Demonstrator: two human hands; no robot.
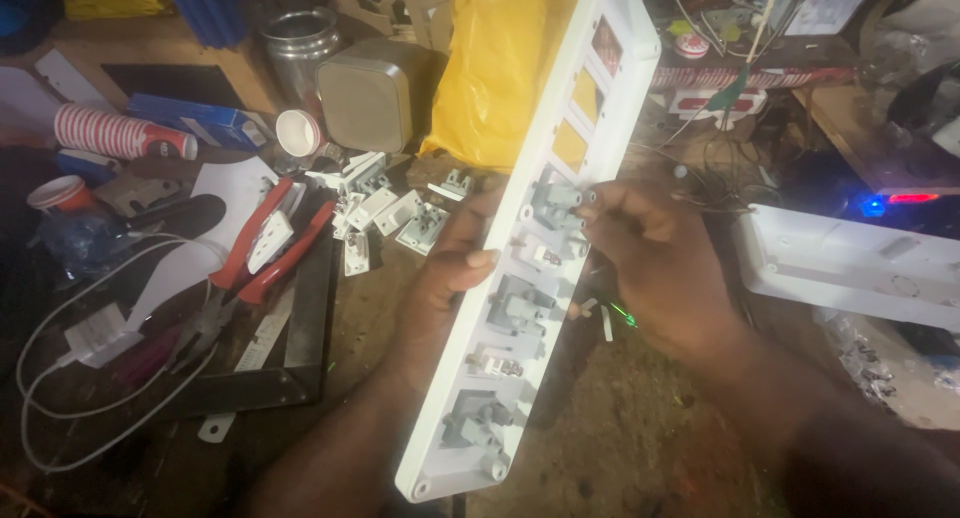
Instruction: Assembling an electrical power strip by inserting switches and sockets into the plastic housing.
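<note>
One head-worn camera looks steeply down, close over a cluttered workbench [620, 448].

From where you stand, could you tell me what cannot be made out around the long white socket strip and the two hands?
- Head view: right hand fingertips pinch at a grey socket insert; whatever they hold is too small to tell.
- Left hand fingers are hidden behind the white socket strip.
- The strip's upper end is cut off by the top edge.
- Second white casing runs off the right edge.
- Red-handled pliers: jaws blurred.
</note>
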